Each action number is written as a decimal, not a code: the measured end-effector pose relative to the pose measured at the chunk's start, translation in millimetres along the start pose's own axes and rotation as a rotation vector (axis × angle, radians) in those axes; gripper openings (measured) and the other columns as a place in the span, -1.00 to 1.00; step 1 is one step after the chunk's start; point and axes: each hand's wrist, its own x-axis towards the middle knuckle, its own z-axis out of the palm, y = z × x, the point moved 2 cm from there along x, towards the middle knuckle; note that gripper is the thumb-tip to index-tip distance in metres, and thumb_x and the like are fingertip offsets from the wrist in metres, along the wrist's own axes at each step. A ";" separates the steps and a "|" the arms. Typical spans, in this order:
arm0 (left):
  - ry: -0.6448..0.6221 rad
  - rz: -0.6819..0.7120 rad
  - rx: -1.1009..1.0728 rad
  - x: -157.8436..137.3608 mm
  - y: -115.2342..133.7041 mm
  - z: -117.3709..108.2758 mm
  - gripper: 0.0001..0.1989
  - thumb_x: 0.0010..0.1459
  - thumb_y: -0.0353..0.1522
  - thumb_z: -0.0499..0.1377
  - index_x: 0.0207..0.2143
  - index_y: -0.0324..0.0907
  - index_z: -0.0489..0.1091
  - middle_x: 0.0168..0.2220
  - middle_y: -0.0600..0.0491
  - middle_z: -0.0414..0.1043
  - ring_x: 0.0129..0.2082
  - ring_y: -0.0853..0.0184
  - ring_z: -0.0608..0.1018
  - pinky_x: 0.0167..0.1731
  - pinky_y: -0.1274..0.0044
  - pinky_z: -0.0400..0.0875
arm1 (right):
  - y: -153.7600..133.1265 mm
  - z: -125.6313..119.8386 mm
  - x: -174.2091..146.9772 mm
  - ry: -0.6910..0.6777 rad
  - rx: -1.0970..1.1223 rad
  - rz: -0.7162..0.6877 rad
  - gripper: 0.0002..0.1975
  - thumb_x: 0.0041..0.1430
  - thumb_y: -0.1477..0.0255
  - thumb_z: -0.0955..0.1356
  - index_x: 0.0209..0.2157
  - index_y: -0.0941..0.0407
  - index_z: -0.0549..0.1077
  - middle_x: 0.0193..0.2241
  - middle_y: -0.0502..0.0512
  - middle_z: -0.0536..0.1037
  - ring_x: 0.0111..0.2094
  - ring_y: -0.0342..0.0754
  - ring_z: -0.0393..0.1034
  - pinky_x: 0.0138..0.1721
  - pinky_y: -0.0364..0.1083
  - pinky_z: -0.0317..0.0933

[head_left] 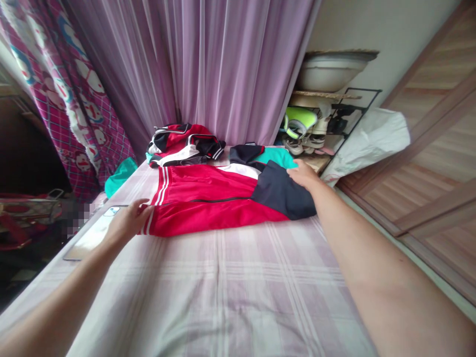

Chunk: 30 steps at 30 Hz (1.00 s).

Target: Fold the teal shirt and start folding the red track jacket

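Note:
A red zip-up jacket (208,188) lies across the bed, with white stripes along its hem at the left and dark navy and white parts at the right. My left hand (130,218) has its thumb and fingers closed on the striped hem. At the other end, my right hand (303,174) grips the upper edge of the navy part, its fingertips partly hidden by the cloth. Just behind the jacket is a folded navy and turquoise garment (275,156). A phone (89,238) rests on the bed beside my left wrist.
A heap of red, black and white clothes (186,144) sits at the bed's far edge, before a purple curtain (230,64). To the right stand a shoe rack (345,116) with a basin (330,72) on top, a white bag (375,139) and a wooden wardrobe (439,148).

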 end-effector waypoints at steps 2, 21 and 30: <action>0.016 -0.028 -0.060 -7.1 -1.2 8.4 -0.29 0.27 0.02 -0.08 0.29 -0.23 0.19 -0.04 -0.20 0.56 -0.08 0.06 0.62 -0.16 0.36 0.48 | 22.6 1.7 -21.5 0.022 -0.195 0.009 -0.66 0.25 0.37 0.32 0.04 0.13 0.48 -0.05 0.24 0.61 0.02 0.16 0.47 0.06 0.05 0.29; 0.260 -0.095 -0.135 -41.3 -19.6 23.8 -0.39 0.22 -0.15 0.11 0.28 -0.17 0.26 0.11 -0.17 0.51 0.06 -0.04 0.57 -0.02 0.20 0.49 | 122.3 12.0 -97.6 0.073 -0.360 -0.023 -0.54 0.18 0.22 0.34 0.07 0.10 0.53 -0.30 0.21 0.64 -0.28 0.16 0.53 -0.29 0.00 0.32; 0.413 0.191 0.100 -58.5 18.6 25.2 -0.44 0.32 -0.13 -0.05 0.25 -0.20 0.32 0.35 -0.23 0.19 0.29 -0.09 0.33 0.18 0.08 0.29 | 54.3 25.0 -143.3 0.395 -0.383 -0.466 -0.50 0.33 0.27 0.24 0.21 0.17 0.38 0.21 0.39 0.40 0.17 0.28 0.32 0.10 0.19 0.22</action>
